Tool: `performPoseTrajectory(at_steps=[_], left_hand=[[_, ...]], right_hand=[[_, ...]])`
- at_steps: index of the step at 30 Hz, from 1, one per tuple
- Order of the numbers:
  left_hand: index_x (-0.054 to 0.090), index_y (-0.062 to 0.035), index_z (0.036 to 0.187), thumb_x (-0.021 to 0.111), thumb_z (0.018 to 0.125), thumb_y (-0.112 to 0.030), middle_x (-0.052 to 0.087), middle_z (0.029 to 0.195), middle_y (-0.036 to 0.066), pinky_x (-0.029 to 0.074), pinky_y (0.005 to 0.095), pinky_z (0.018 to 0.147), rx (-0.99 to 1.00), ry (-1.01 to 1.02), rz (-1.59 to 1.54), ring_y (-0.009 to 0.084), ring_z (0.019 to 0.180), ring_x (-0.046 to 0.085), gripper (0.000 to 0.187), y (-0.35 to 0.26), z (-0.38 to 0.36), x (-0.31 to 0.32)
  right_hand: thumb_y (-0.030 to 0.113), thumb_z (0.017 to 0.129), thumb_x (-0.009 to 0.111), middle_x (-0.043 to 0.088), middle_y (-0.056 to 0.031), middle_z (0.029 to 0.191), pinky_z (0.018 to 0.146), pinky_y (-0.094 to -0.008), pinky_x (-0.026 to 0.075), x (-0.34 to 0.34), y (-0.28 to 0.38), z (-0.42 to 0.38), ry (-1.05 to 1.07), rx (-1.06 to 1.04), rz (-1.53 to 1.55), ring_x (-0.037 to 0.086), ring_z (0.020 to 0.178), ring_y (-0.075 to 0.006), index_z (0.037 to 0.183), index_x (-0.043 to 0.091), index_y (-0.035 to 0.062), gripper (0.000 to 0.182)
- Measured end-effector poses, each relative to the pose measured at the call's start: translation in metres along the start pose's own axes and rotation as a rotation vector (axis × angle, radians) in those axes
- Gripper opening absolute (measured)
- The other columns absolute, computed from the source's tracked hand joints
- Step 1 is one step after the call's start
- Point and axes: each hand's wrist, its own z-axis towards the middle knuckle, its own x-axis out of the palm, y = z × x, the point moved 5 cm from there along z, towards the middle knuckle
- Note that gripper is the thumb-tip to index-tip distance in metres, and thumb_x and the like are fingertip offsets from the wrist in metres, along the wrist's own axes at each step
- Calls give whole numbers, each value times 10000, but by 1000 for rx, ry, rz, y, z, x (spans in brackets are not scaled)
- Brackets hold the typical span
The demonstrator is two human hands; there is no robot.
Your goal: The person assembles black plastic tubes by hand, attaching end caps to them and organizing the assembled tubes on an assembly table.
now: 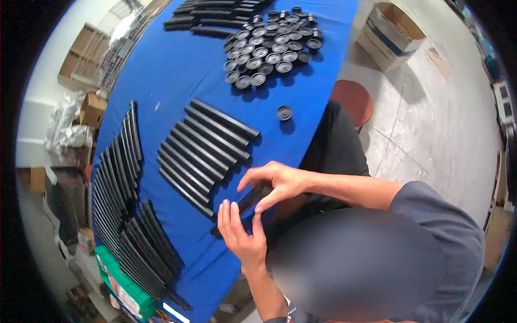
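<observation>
My right hand point(277, 183) curls round a dark black tube point(249, 201), thumb on one side and fingers on the other. At the lower end of that tube is my left hand point(244, 239), its fingers fairly straight, thumb opposite, with the tube passing between or behind them. A black tip shows past the left fingers. Just beyond the hands, a row of several black tubes point(207, 142) lies side by side on the blue cloth point(156, 199). One round black cap point(284, 112) sits alone to the right of that row.
A cluster of round black caps point(260, 52) and more tubes point(212, 21) lie at the far end. Many thin black tubes point(116, 177) fan along the left edge, near a green box point(121, 285). A red stool point(353, 102) and a cardboard box point(379, 46) stand on the floor.
</observation>
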Motion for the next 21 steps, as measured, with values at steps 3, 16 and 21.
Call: performPoseTrajectory(at_steps=[3,16,21], left_hand=[[611,23,1314,722,914,-95,646,1279,215,466,477,1026,28,54,29,397,1173,607,432,0,11,12],[624,47,1300,660,899,-18,668,1176,243,492,474,937,-33,158,27,416,1057,631,408,0,6,16],[629,40,1289,664,888,-12,666,1125,235,483,481,927,9,227,89,418,1010,619,405,5,5,35]], right_hand=[[280,826,846,708,-63,925,734,-330,540,4,-7,-2,22,-108,118,652,863,-111,1217,652,41,498],[242,765,722,576,-148,1274,888,-427,467,-108,42,-36,-633,-304,-1322,582,1040,-288,1252,621,63,528],[188,802,635,603,-100,1129,805,-377,476,-113,13,-36,-572,-218,-1371,588,950,-230,1182,625,89,393]])
